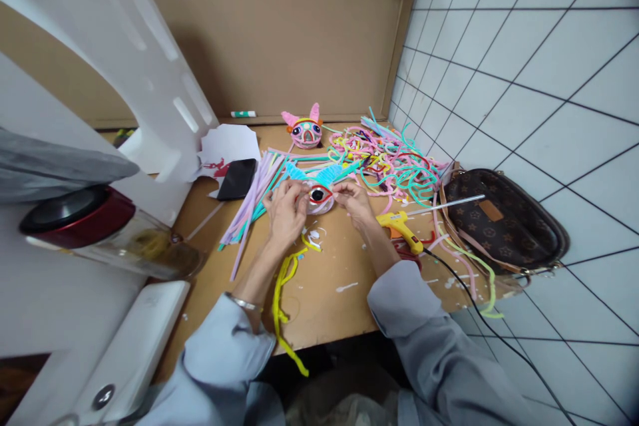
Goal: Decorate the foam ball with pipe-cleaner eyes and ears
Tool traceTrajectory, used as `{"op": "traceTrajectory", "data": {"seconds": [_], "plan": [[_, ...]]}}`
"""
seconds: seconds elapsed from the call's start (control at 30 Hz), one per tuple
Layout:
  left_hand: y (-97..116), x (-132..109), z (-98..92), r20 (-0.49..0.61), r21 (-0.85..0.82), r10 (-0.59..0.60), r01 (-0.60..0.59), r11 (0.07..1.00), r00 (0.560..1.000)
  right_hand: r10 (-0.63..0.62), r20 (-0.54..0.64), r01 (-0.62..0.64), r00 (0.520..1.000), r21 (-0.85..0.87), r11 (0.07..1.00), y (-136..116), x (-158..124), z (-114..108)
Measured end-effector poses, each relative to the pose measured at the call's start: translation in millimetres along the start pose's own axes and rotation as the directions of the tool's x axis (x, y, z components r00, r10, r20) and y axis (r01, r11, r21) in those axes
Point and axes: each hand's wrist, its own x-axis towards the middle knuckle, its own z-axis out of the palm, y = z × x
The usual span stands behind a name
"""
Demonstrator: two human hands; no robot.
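Between my two hands is a black toy eye (317,195) set in a red fuzzy rim drawn to a point on the right. My left hand (287,213) is closed, pinching the rim's left end. At the right point, the fingertips of my right hand (355,204) pinch the red rim. Directly behind and beneath the eye is a pale craft head (319,208), with blue pipe-cleaner ears (329,174) standing up from it. Whether the eye touches the head cannot be made out. A yellow pipe cleaner (279,293) trails over the table below my left hand.
A pink animal head (306,134) sits at the back beside tangled pipe cleaners (394,160). Straight pipe cleaners (252,203) and a black phone (237,179) lie left. A yellow glue gun (402,226), its cord and a brown bag (504,219) are right. A glass jug (150,249) stands far left.
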Motion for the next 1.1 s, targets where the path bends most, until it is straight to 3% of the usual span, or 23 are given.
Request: {"op": "traceTrajectory", "data": {"seconds": [1.1], "plan": [[3.0,-0.6,-0.1,-0.006,-0.014,-0.003,0.003,1.000,1.000,0.111,0.024,-0.112,0.994,0.041,0.993,-2.8,-1.2,-1.5]]}}
